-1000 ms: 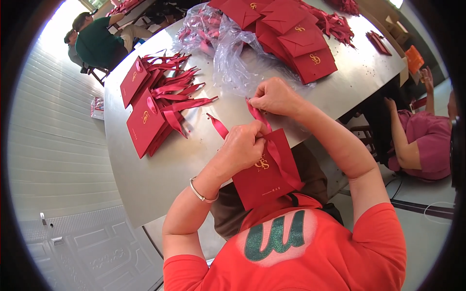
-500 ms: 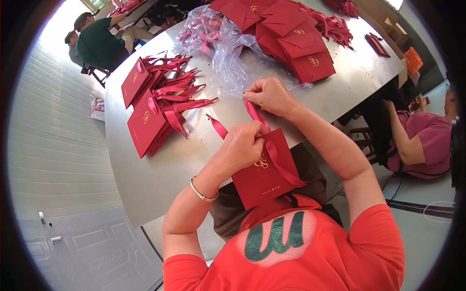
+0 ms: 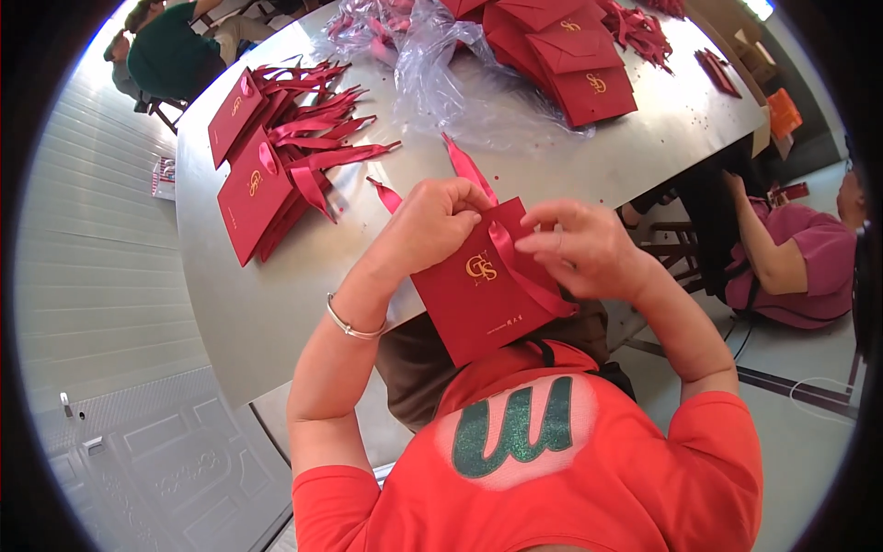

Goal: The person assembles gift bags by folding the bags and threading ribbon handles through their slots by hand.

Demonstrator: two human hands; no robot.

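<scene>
While our left grip (image 3: pixel 432 225) pinches the red bag (image 3: pixel 460 317) by its top edge, our right grip (image 3: pixel 584 248) has let go of the upper ribbon (image 3: pixel 467 167) and come down, loosely spread, just beside the front ribbon (image 3: pixel 504 247); attention, we'd say, now turns to that strip. The bag tilts at the near edge of the bench (image 3: pixel 294 317), with stacked bags (image 3: pixel 253 189) over to our left.

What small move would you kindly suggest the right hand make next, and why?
Perhaps the right hand could pinch the ribbon across the held red bag: its open fingers are beside the ribbon, while the left hand grips the bag's top.
</scene>
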